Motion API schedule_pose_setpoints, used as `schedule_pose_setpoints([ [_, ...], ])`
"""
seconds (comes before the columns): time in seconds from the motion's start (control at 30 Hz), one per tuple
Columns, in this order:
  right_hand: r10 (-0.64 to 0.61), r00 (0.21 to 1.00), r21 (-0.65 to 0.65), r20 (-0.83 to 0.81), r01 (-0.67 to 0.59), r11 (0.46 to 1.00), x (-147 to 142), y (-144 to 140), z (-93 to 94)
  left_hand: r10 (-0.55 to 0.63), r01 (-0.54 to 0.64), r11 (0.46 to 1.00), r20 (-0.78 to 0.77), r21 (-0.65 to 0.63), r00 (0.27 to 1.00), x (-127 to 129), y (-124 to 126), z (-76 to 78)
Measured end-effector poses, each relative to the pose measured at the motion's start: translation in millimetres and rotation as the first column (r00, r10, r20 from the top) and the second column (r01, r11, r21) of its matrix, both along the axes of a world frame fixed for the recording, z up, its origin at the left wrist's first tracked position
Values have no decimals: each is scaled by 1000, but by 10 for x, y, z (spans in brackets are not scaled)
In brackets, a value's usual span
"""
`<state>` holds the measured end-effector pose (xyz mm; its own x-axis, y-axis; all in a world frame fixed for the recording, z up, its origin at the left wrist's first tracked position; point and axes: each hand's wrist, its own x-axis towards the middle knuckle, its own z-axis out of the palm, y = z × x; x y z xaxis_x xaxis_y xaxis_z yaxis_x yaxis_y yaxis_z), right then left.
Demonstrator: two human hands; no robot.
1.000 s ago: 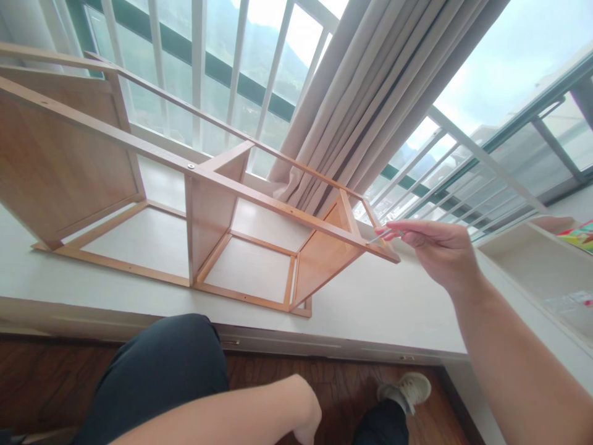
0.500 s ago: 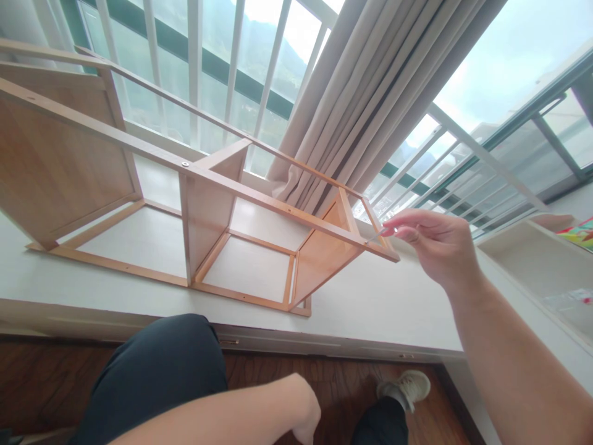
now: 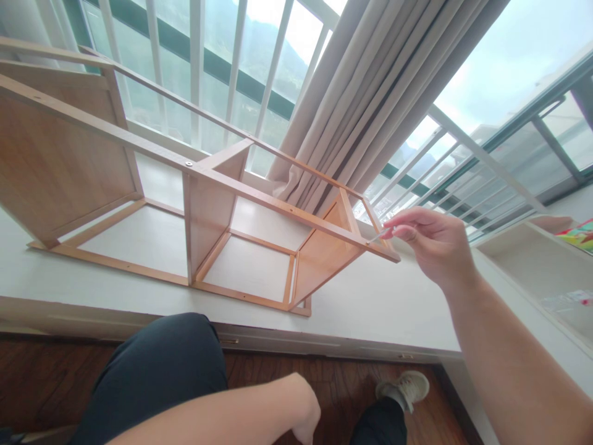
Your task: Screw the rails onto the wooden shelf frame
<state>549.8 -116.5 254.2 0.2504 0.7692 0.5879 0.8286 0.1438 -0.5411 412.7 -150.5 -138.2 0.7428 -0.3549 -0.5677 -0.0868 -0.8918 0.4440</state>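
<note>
Our right hand [image 3: 433, 247] pinches a thin metal tool [image 3: 380, 235] at the wooden shelf frame's [image 3: 259, 204] end; left hand [image 3: 306, 420] mostly hidden, can't tell grip.

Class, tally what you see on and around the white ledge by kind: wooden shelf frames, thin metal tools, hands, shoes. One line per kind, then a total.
Wooden shelf frame: 1
Thin metal tool, pinched by the right hand: 1
Hands, right hand and left hand: 2
Shoe: 1
Total: 5
</note>
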Motion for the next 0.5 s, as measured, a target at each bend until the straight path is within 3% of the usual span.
schedule_pose_setpoints([
  [0.23,-30,1000,15,-4,30,999,-80,57,-4,-69,72,996,-64,45,996,-13,20,135],
  [0.5,-34,999,4,-8,34,999,-79,44,-22,3,-3,1000,-34,-2,999,22,-8,-6],
])
